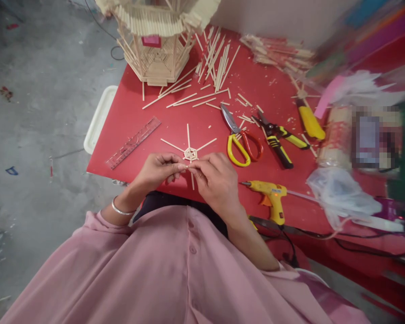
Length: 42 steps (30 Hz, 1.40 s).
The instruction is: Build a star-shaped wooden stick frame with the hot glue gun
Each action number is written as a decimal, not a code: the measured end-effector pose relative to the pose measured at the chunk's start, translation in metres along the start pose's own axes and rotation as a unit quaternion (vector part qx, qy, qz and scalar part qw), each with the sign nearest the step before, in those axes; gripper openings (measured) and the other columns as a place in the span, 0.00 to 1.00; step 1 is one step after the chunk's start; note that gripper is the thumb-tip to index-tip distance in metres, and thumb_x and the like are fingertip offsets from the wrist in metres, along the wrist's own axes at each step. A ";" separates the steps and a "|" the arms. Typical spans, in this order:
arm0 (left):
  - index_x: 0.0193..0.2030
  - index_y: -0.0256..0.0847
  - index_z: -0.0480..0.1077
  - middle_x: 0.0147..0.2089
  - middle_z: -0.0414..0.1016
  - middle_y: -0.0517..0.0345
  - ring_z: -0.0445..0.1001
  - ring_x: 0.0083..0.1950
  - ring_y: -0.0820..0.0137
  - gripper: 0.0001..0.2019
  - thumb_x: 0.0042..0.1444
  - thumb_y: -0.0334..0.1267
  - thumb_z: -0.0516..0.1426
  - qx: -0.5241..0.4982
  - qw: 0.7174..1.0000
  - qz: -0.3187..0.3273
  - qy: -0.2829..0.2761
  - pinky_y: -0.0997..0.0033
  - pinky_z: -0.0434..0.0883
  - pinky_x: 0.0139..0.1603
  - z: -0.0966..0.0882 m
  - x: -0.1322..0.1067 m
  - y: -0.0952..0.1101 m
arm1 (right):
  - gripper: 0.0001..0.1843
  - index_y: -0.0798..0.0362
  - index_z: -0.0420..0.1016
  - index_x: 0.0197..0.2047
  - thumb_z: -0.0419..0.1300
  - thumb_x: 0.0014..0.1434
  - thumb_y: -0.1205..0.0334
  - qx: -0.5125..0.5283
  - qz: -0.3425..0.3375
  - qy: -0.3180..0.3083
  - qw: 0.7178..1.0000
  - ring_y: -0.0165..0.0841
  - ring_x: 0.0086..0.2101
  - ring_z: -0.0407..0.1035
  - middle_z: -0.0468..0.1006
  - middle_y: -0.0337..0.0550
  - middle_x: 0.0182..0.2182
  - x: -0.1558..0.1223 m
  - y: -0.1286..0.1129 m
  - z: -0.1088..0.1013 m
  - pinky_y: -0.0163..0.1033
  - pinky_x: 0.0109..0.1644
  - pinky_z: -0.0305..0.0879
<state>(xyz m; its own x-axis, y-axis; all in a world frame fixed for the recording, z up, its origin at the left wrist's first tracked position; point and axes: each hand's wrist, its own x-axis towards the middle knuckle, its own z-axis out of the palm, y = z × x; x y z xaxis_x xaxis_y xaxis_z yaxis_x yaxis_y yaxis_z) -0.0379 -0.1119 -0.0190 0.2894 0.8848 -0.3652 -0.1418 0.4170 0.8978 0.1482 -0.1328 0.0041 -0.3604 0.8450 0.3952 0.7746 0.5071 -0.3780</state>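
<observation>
A small star of thin bamboo sticks (pixel 191 152), with a woven hub and spokes fanning out, lies on the red table (pixel 162 117) near its front edge. My left hand (pixel 157 172) and my right hand (pixel 216 177) meet just below the hub. Both pinch a small stick piece at the star's lower spoke, fingertips touching. A silver bangle sits on my left wrist.
Yellow-handled scissors (pixel 238 139), black-and-yellow pliers (pixel 278 137) and a yellow cutter (pixel 309 121) lie to the right. A yellow glue gun (pixel 270 198) rests at the front right with its cord. A clear ruler (pixel 133 142) lies left, loose sticks (pixel 216 63) and a stick-built model (pixel 157 40) behind.
</observation>
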 end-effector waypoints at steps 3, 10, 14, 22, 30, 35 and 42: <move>0.28 0.35 0.75 0.18 0.72 0.62 0.66 0.18 0.79 0.20 0.42 0.50 0.73 0.021 1.000 -0.013 -0.011 0.80 0.63 0.18 -0.001 0.002 0.003 | 0.10 0.49 0.78 0.39 0.57 0.69 0.60 -0.003 0.007 -0.024 1.000 0.35 0.37 0.67 0.77 0.43 0.34 -0.001 0.001 0.001 0.42 0.42 0.63; 0.28 0.35 0.75 0.17 0.71 0.63 0.66 0.18 0.79 0.18 0.43 0.48 0.72 0.037 0.999 -0.020 -0.032 0.80 0.63 0.20 0.001 0.009 0.003 | 0.11 0.50 0.76 0.38 0.55 0.70 0.61 0.006 0.005 -0.030 1.000 0.36 0.37 0.65 0.76 0.43 0.34 -0.005 0.006 0.003 0.42 0.42 0.61; 0.29 0.35 0.76 0.18 0.71 0.63 0.66 0.18 0.79 0.16 0.44 0.46 0.71 0.026 0.999 -0.006 -0.035 0.79 0.63 0.20 0.001 0.012 -0.002 | 0.12 0.50 0.76 0.38 0.54 0.71 0.58 0.014 0.031 -0.042 0.999 0.36 0.37 0.65 0.76 0.44 0.34 -0.007 0.009 0.007 0.42 0.42 0.61; 0.29 0.36 0.77 0.20 0.72 0.61 0.66 0.19 0.78 0.14 0.48 0.46 0.70 0.046 0.999 -0.008 -0.026 0.78 0.64 0.20 -0.001 0.014 0.000 | 0.11 0.49 0.79 0.41 0.55 0.70 0.58 -0.015 0.031 -0.034 0.999 0.37 0.37 0.66 0.77 0.45 0.34 -0.003 0.007 0.005 0.43 0.44 0.62; 0.31 0.35 0.78 0.28 0.79 0.55 0.69 0.21 0.78 0.14 0.46 0.44 0.71 -0.032 0.997 -0.050 -0.047 0.80 0.64 0.17 -0.002 0.015 0.001 | 0.12 0.49 0.77 0.39 0.54 0.71 0.57 0.002 0.071 -0.040 0.997 0.37 0.38 0.66 0.76 0.45 0.36 -0.004 0.006 0.009 0.43 0.44 0.62; 0.34 0.34 0.78 0.22 0.76 0.60 0.70 0.19 0.78 0.09 0.49 0.38 0.69 -0.007 1.000 -0.028 -0.009 0.80 0.69 0.20 0.004 0.013 0.000 | 0.12 0.50 0.78 0.40 0.55 0.70 0.56 0.027 0.097 -0.052 0.994 0.37 0.39 0.68 0.76 0.45 0.35 -0.005 0.007 0.009 0.42 0.45 0.64; 0.33 0.34 0.78 0.23 0.78 0.57 0.77 0.24 0.73 0.03 0.53 0.31 0.63 0.022 0.999 -0.005 0.023 0.80 0.72 0.22 0.014 0.010 0.001 | 0.11 0.50 0.78 0.41 0.55 0.69 0.58 -0.040 0.088 -0.086 0.992 0.38 0.39 0.67 0.76 0.46 0.36 -0.001 0.007 0.006 0.42 0.41 0.61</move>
<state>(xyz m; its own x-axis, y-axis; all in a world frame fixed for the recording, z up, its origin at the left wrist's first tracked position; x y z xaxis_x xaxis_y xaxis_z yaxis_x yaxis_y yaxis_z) -0.0217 -0.1057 -0.0180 0.2472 0.8893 -0.3848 -0.0973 0.4179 0.9033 0.1507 -0.1290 -0.0036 -0.2951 0.9389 0.1772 0.8692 0.3408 -0.3582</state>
